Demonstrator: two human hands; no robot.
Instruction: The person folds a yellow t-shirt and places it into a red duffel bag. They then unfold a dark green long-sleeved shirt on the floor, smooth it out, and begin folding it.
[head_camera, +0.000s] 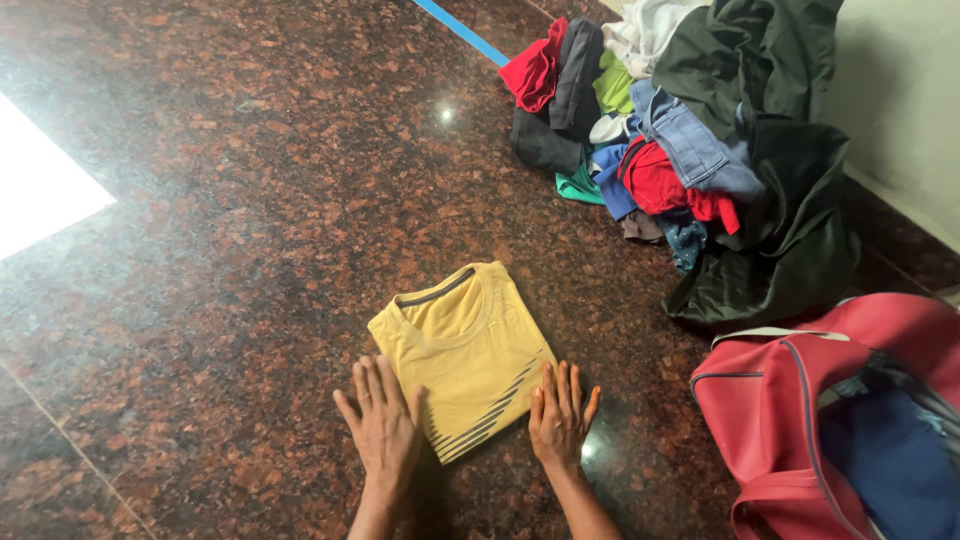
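A folded yellow T-shirt (463, 350) with dark diagonal stripes lies on the polished red-brown granite floor (230, 200). My left hand (380, 420) rests flat, fingers spread, at the shirt's near left edge. My right hand (560, 415) lies flat with fingers apart at the shirt's near right corner. Neither hand grips anything.
A pile of mixed clothes (680, 140) in red, blue, green, grey and dark green sits against the wall at the upper right. An open red bag (790, 400) with blue cloth inside stands at the lower right. A blue tape strip (460, 30) crosses the floor at the top.
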